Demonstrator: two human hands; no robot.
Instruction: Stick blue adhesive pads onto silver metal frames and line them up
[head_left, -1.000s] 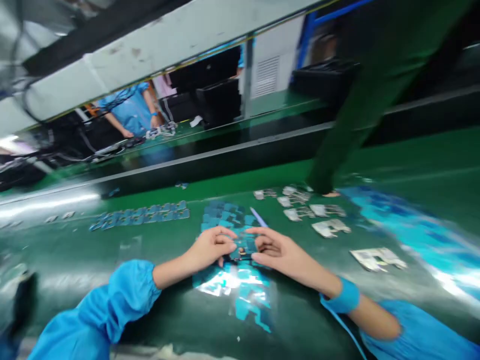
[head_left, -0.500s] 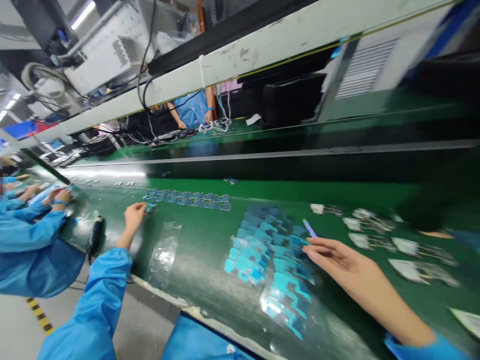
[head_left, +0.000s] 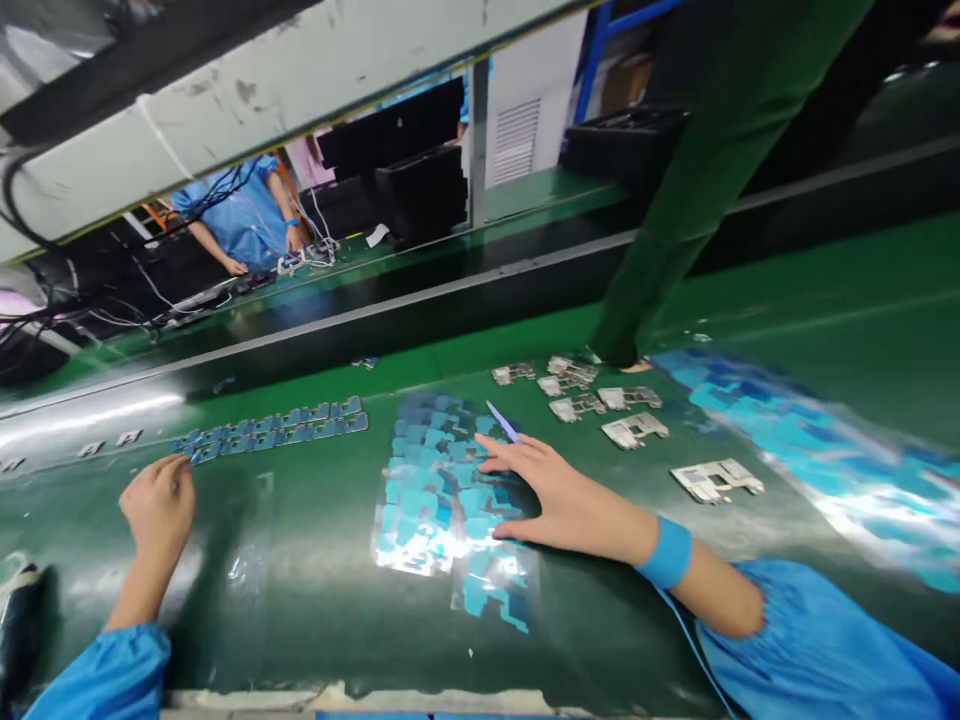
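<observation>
My left hand [head_left: 159, 507] reaches out to the left end of a row of small blue parts [head_left: 274, 434] on the green belt [head_left: 300, 600], fingertips touching the end piece; I cannot tell whether it pinches that piece. My right hand [head_left: 546, 490] lies flat, fingers spread, on clear film sheets of blue stickers [head_left: 439, 490]. A thin lilac stick [head_left: 502, 421] lies just beyond its fingertips.
Several bare metal brackets [head_left: 630, 428] lie to the right of the sheets. Another shiny blue sticker sheet [head_left: 810, 450] is at far right. A green post [head_left: 675, 190] stands behind the brackets. A person in blue [head_left: 244, 220] works across the line. A dark tool [head_left: 19, 620] hangs at the left edge.
My left hand stays out at the row's left end after leaving the centre. My right hand has settled flat onto the sticker sheets. The view has swung back to the right.
</observation>
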